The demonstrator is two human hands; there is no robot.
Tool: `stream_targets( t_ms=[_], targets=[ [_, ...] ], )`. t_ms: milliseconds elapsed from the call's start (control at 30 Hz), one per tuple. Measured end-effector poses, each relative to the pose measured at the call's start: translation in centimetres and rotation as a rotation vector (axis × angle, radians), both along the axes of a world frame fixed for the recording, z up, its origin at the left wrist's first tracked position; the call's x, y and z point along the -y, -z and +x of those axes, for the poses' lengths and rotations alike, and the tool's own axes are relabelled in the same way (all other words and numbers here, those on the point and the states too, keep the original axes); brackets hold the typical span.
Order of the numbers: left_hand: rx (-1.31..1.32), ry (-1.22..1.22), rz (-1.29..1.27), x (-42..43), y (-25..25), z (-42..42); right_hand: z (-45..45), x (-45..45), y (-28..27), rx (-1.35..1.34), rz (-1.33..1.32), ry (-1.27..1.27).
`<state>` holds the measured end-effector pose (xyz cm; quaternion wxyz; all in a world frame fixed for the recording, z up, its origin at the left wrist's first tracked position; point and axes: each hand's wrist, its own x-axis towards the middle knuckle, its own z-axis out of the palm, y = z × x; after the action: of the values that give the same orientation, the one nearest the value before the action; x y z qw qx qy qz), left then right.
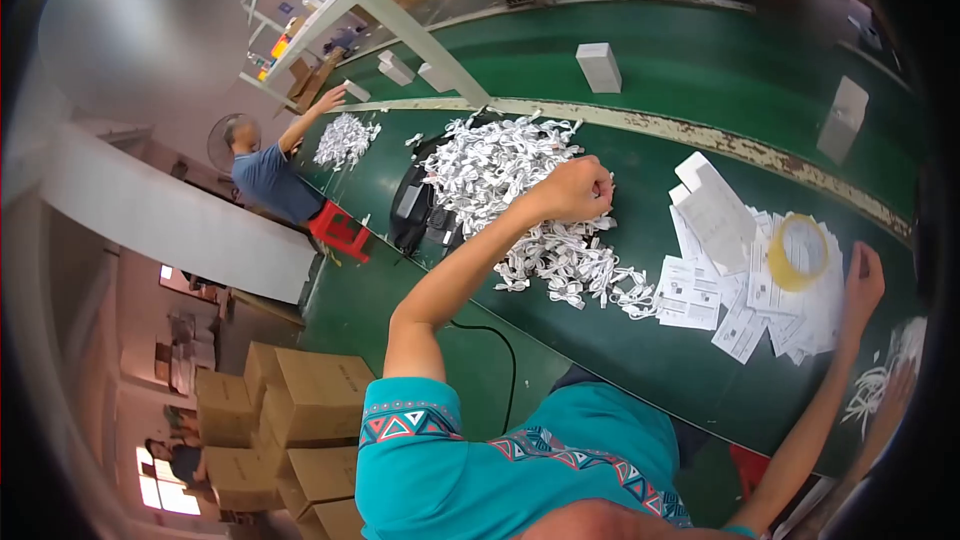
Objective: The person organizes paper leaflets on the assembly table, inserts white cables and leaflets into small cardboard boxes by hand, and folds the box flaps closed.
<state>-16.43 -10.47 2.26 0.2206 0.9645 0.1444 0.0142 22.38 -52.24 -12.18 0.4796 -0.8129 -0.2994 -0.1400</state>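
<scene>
My left hand (578, 190) is closed above the right side of a large heap of white cables (500, 165), fingers curled; whatever they grip is hidden. Its forearm crosses over the lower heap. To the right, my right hand (863, 282) is beside the right edge of a spread of printed leaflets (742, 328), fingers loosely bent and somewhat apart, with nothing visible in them. A roll of yellow tape (798, 252) rests on the leaflets. White boxes (715, 220) lie on the leaflets' left part.
Beyond a worn ledge (690, 123), a green belt (510, 52) carries white boxes (598, 68). A black bag (410, 205) lies under the heap's left side. Another person (270, 175) reaches toward the belt near a smaller cable pile (346, 141). Cartons (320, 395) are stacked on the floor.
</scene>
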Motion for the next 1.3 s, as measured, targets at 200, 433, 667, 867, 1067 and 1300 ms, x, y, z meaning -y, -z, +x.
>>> stream_targets(
  t_ms=[200,433,667,867,1067,1300],
  targets=[
    [-0.221,-0.018,0.26,2.2,0.4,-1.0,0.6,-0.2,0.8,-0.02,0.057,0.008],
    [-0.022,-0.011,-0.038,-0.3,0.8,-1.0,-3.7,-0.9,-4.1,-0.04,0.101,-0.013],
    [0.11,-0.134,-0.707,-0.3,-2.7,1.7,-2.8,-1.1,-3.2,0.145,0.035,0.076],
    [0.323,0.085,-0.726,4.9,-6.7,10.3,-3.9,-0.9,-4.0,0.029,0.024,0.101],
    [0.738,0.18,-0.183,7.1,-5.8,23.5,-3.0,-1.5,-3.7,0.027,0.001,0.072],
    [0.873,0.359,0.107,7.5,-3.0,34.6,-3.6,-1.6,-4.6,0.008,0.034,0.086]
  ],
)
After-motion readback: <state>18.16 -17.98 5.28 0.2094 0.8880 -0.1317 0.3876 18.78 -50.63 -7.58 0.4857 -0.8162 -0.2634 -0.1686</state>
